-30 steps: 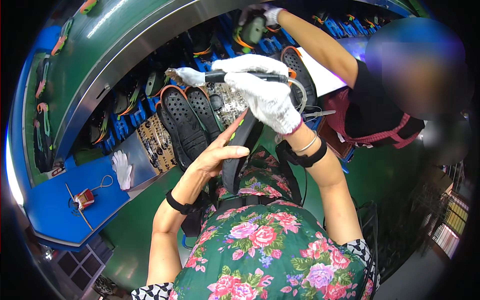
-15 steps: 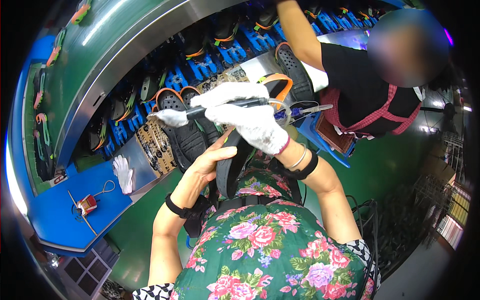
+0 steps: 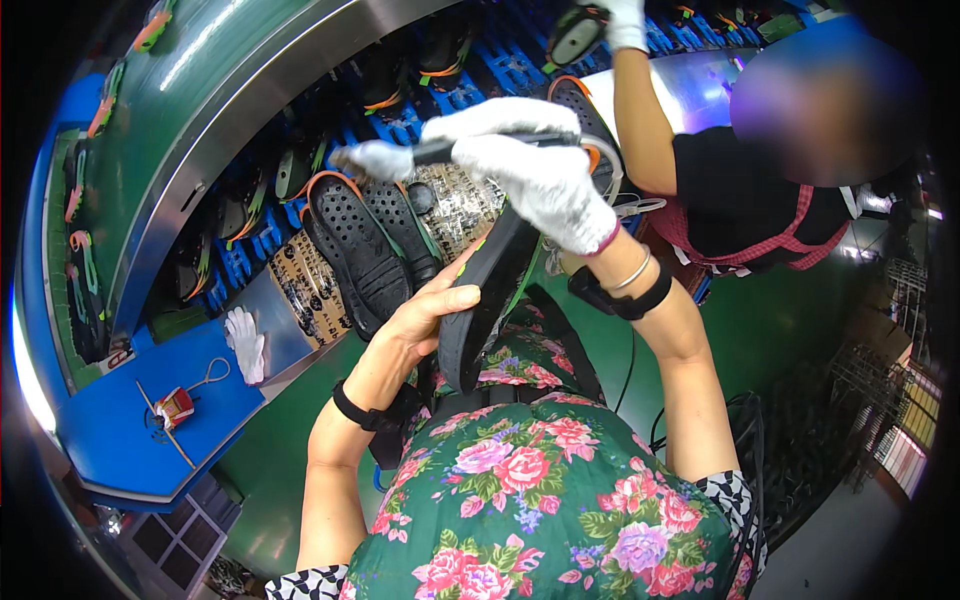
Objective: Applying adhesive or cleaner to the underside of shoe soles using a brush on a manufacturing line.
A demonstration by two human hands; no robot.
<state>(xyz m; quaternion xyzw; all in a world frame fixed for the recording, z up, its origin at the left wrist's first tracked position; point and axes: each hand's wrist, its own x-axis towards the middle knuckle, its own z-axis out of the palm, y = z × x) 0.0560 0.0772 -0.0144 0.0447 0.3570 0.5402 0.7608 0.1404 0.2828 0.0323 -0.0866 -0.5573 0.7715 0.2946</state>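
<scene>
My bare left hand point(image 3: 425, 315) grips a black clog point(image 3: 478, 335) by its lower end, thumb on its side. The clog stands tilted on edge in front of my waist. Above it, my right hand point(image 3: 545, 185) in a white glove is closed round a slim black-handled tool point(image 3: 432, 153). A greyish-white tip point(image 3: 372, 160) sticks out at the tool's left end, blurred; a pale cord or tube runs from its right end. The gloved hand partly hides the clog's upper end. Just left of it, a perforated black clog point(image 3: 350, 245) and another clog point(image 3: 398, 222) lie on the worktop.
Tape-covered cardboard point(image 3: 302, 280) lines the worktop. Behind it, blue racks point(image 3: 400, 122) carry shoes along a curved metal rail point(image 3: 255, 110). A white glove point(image 3: 245, 342) and a small red box point(image 3: 175, 408) lie at left. A co-worker's gloved hand point(image 3: 627, 22) holds a shoe point(image 3: 577, 42) at far right.
My right hand has moved up and right with the tool. The clog in my left hand has shifted slightly right. The co-worker's gloved hand has come into view with a shoe.
</scene>
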